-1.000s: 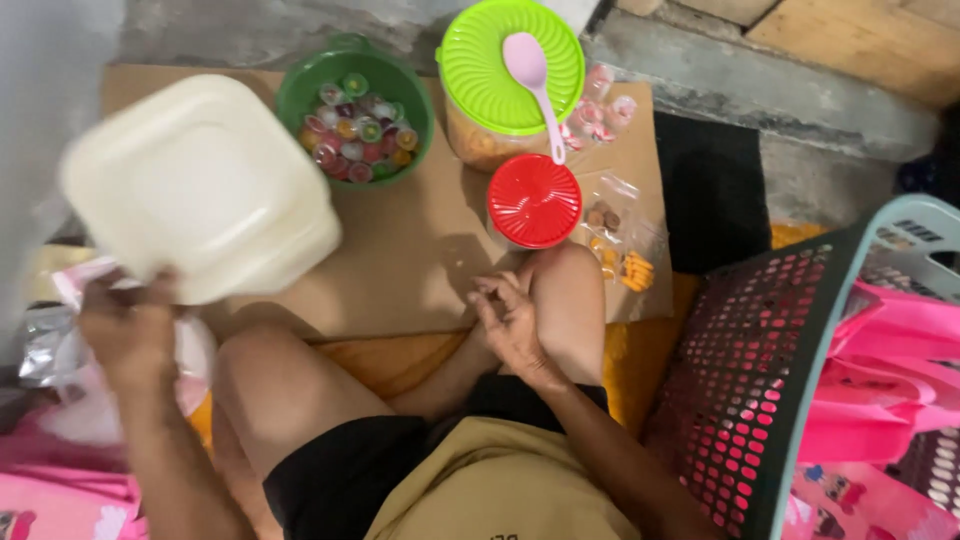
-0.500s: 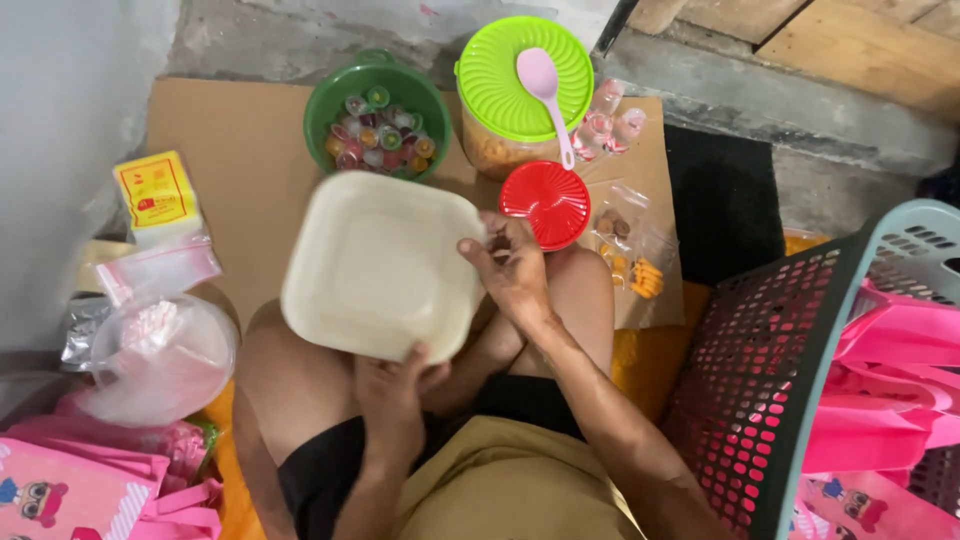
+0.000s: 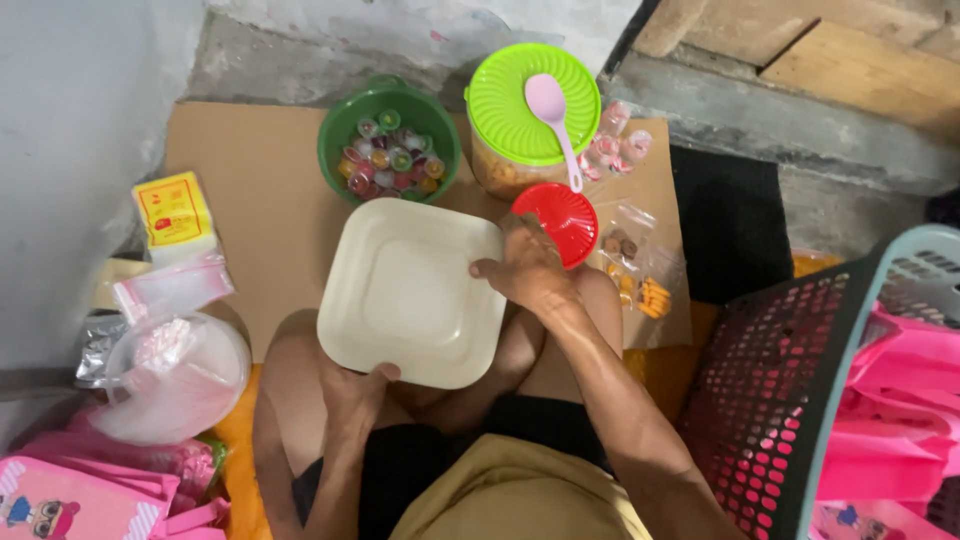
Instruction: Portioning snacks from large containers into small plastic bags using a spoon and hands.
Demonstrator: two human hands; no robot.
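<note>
Head view: smooth square cream foam box (image 3: 415, 290)

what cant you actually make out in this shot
Head view only:
- What lies under the square cream plate, and the left hand fingers beneath it.
- Contents of the container under the green lid: mostly covered.
- Right hand palm: faces away.
- Mesh basket: cut off by the right edge.

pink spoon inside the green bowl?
No, the pink spoon lies on the lime-green lid of the tub beside the green bowl.
</note>
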